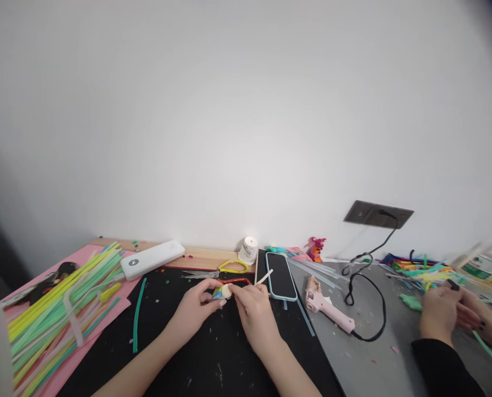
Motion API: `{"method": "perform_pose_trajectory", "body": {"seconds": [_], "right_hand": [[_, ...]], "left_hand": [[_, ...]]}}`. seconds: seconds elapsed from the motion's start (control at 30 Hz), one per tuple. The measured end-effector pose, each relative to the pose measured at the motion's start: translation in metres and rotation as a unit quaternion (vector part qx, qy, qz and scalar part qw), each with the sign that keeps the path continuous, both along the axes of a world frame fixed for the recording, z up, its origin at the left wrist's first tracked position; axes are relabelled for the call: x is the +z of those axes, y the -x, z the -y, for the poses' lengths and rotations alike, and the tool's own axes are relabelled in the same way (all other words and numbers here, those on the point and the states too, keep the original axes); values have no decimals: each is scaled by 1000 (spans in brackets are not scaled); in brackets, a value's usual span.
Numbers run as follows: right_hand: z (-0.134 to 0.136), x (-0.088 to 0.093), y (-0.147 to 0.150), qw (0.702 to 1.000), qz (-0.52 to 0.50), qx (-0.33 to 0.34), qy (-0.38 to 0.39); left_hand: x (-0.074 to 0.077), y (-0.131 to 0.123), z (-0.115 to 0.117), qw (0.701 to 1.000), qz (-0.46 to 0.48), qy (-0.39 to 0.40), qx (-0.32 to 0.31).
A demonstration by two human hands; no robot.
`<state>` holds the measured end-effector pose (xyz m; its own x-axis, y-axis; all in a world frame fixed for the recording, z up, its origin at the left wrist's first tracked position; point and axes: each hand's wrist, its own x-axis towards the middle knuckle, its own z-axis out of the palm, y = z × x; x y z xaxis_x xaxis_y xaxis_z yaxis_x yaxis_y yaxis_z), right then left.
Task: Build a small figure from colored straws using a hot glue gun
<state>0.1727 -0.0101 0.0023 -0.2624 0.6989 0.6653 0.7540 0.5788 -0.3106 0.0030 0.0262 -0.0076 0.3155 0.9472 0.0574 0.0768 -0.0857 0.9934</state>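
In the middle of the head view, my left hand pinches a small blue, yellow and cream craft piece, partly covered by the fingers. My right hand is closed at the piece's right side, its fingertips meeting the cream part. A cream pipe cleaner sticks up beyond the right hand; the fingers hide its lower end. Just behind the hands lie scissors with a yellow handle and a red handle loop. Both hands are above a black mat.
Pipe cleaner bundles lie on pink sheets at left, near a white oblong device. A paper cup, a phone and a pink glue gun with a black cord stand rightward. At far right, another person's hands hold a green strip.
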Motion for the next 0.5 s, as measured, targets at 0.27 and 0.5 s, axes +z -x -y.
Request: {"method": "perform_pose_trajectory", "body": {"seconds": [0.27, 0.5], "right_hand": [[3, 4, 2, 1000, 14, -3, 10], [13, 10, 5, 997, -10, -4, 77]], "left_hand": [[-4, 0, 0, 1000, 14, -4, -9], [-4, 1, -1, 999, 24, -2, -21]]}}
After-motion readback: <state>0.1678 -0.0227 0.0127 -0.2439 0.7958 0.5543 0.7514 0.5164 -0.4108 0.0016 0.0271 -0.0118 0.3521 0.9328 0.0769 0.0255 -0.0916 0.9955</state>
